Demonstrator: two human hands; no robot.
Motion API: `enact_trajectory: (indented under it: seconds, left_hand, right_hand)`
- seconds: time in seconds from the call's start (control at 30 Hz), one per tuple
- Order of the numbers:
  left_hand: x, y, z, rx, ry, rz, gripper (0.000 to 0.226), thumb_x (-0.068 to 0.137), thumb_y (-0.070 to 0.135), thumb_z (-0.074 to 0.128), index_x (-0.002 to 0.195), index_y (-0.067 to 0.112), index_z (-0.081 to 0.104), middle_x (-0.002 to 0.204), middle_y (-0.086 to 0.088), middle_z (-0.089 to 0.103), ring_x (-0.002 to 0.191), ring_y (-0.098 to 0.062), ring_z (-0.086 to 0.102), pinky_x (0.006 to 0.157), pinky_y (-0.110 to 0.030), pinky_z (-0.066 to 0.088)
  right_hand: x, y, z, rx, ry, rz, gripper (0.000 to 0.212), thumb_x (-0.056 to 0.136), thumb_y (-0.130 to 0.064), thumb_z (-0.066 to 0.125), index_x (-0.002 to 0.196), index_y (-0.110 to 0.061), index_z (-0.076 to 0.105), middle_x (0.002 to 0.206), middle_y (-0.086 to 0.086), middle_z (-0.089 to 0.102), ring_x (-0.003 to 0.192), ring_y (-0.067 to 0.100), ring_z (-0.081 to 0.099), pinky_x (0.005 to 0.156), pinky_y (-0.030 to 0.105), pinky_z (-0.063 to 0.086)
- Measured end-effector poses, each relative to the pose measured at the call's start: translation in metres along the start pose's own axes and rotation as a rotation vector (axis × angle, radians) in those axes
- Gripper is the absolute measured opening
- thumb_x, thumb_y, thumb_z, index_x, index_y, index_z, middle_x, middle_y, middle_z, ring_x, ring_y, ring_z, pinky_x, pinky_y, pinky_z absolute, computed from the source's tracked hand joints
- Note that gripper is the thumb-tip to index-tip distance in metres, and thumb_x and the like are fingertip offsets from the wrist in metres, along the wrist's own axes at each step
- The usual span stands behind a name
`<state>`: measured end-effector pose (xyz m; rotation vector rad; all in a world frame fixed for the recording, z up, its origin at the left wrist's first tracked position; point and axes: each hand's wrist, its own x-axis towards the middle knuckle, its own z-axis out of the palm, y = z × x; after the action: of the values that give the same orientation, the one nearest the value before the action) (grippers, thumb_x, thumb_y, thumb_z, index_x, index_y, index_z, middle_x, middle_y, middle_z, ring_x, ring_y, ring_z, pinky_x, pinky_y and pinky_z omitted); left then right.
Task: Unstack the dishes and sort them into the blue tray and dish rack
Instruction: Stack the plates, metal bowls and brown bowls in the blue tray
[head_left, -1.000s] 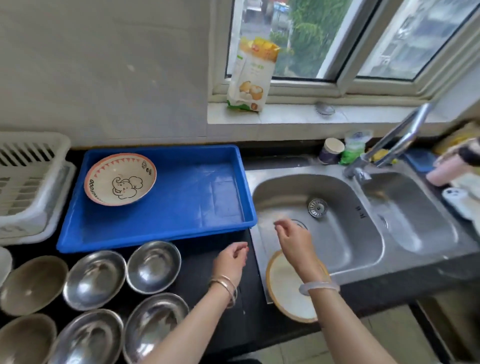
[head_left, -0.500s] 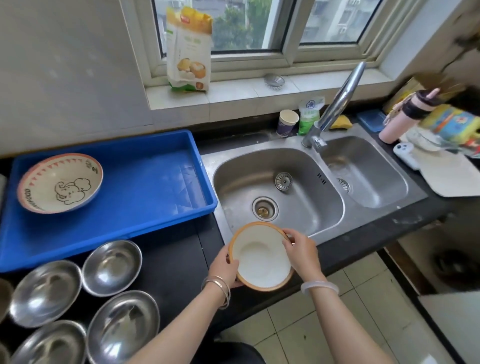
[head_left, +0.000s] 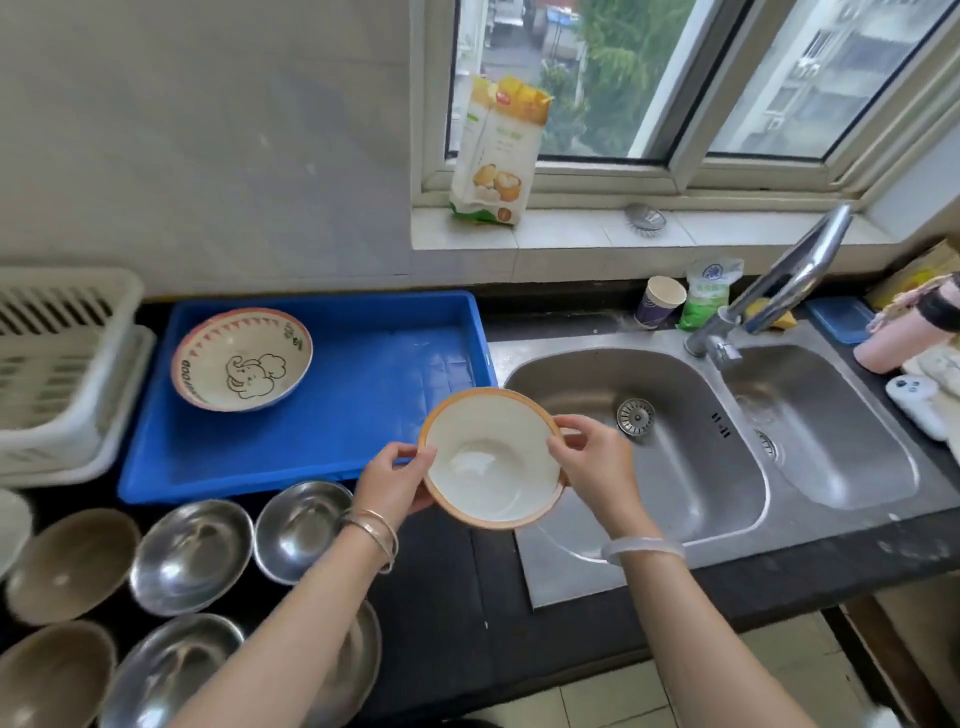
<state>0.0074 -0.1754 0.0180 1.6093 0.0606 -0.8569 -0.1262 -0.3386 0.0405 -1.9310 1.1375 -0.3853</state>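
Bowl (head_left: 488, 467) hovers at near-right corner of blue tray (head_left: 363, 395), left hand (head_left: 396, 480) and right hand (head_left: 595, 460) pinching opposite rims.

A home kitchen: steel sink (head_left: 649, 525), faucet (head_left: 779, 286), black counter (head_left: 441, 597), window (head_left: 649, 78).

The black counter (head_left: 447, 597) bears a blue tray (head_left: 363, 379), a white dish rack (head_left: 62, 364) and steel bowls (head_left: 192, 556) (front left).
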Motion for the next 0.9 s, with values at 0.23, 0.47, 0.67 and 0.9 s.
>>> enact_trajectory:
  seconds: [0.23, 0.47, 0.67, 0.9]
  left_hand:
    - [0.034, 0.03, -0.086, -0.213, 0.241, 0.144, 0.007, 0.089, 0.013, 0.056, 0.083, 0.015, 0.056, 0.087, -0.001, 0.059, 0.078, -0.016, 0.06, 0.055, -0.016, 0.055]
    - [0.091, 0.049, -0.168, -0.252, 0.414, 0.235, 0.019, 0.088, 0.009, 0.056, 0.104, 0.011, 0.065, 0.079, 0.006, 0.063, 0.073, -0.008, 0.06, 0.06, -0.02, 0.054]
    - [0.137, 0.06, -0.208, -0.117, 0.489, 0.208, 0.03, 0.089, 0.011, 0.052, 0.117, 0.005, 0.061, 0.117, -0.016, 0.064, 0.11, -0.035, 0.058, 0.096, -0.049, 0.048]
    - [0.167, 0.06, -0.221, 0.02, 0.472, 0.155, 0.032, 0.089, 0.004, 0.048, 0.118, 0.005, 0.062, 0.12, -0.014, 0.064, 0.111, -0.033, 0.057, 0.099, -0.041, 0.046]
  right_hand:
    - [0.039, -0.088, 0.092, 0.124, -0.119, -0.073, 0.02, 0.081, -0.012, 0.064, 0.099, -0.018, 0.069, 0.078, -0.003, 0.068, 0.067, 0.01, 0.067, 0.052, 0.024, 0.059]
    - [0.072, -0.158, 0.194, 0.125, -0.221, -0.106, 0.023, 0.081, -0.01, 0.063, 0.103, -0.007, 0.07, 0.08, -0.003, 0.066, 0.06, 0.006, 0.063, 0.051, 0.021, 0.058]
    - [0.095, -0.19, 0.259, -0.003, -0.244, -0.097, 0.021, 0.079, -0.007, 0.057, 0.09, -0.013, 0.073, 0.079, 0.006, 0.071, 0.077, 0.027, 0.068, 0.073, 0.044, 0.06]
    - [0.104, -0.189, 0.299, -0.088, -0.254, -0.053, 0.026, 0.079, 0.001, 0.046, 0.082, -0.007, 0.07, 0.066, 0.004, 0.059, 0.064, 0.021, 0.049, 0.054, 0.024, 0.038]
